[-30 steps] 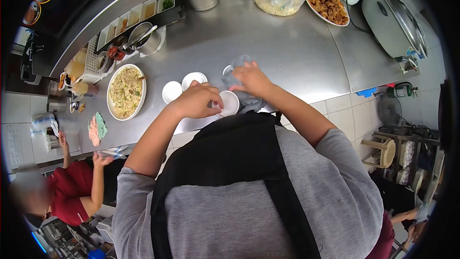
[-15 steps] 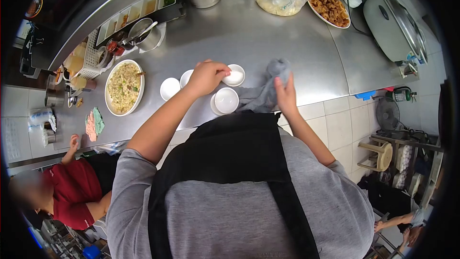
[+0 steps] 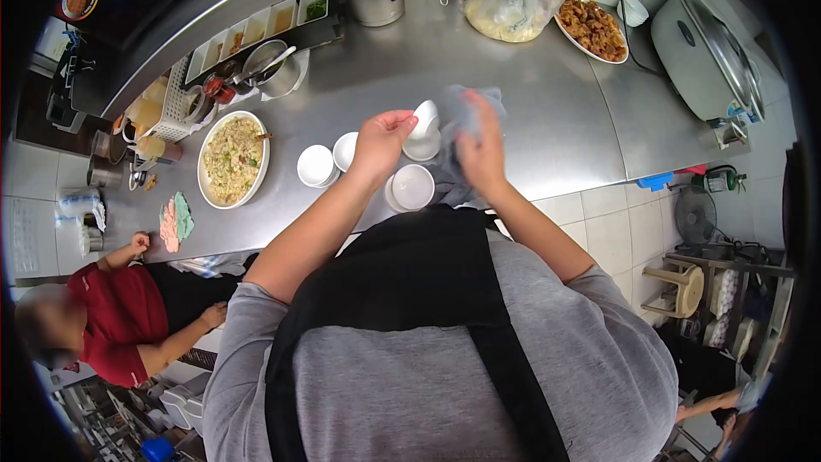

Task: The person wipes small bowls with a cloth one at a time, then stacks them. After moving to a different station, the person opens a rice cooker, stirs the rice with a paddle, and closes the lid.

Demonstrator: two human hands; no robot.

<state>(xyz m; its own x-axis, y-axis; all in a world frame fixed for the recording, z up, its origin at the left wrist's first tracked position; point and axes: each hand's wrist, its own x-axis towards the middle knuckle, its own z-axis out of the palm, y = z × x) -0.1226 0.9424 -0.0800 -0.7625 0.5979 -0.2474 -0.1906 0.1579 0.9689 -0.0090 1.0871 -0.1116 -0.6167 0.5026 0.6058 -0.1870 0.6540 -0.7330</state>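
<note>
Head view: left hand (image 3: 383, 144) pinches cup (image 3: 425, 116), tipped edge-on just right of its fingertips; cloth (image 3: 491, 101) beyond, at nearer right hand (image 3: 481, 150), whose blurred fingers' closure can't be told.

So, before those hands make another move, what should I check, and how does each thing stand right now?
1. Left hand has a bowl: ok, pinched and tilted.
2. Right hand grips the cloth: cannot tell, both are blurred.
3. Held bowl clear of the lower bowl: cannot tell, they overlap in view.
4. Held bowl clean and dry inside: cannot tell, too small to see.
5. Near bowl safely back from the edge of the counter: cannot tell, the apron hides the edge there.
6. Food dish out of the hands' way: ok, it stands off to the left.
</note>
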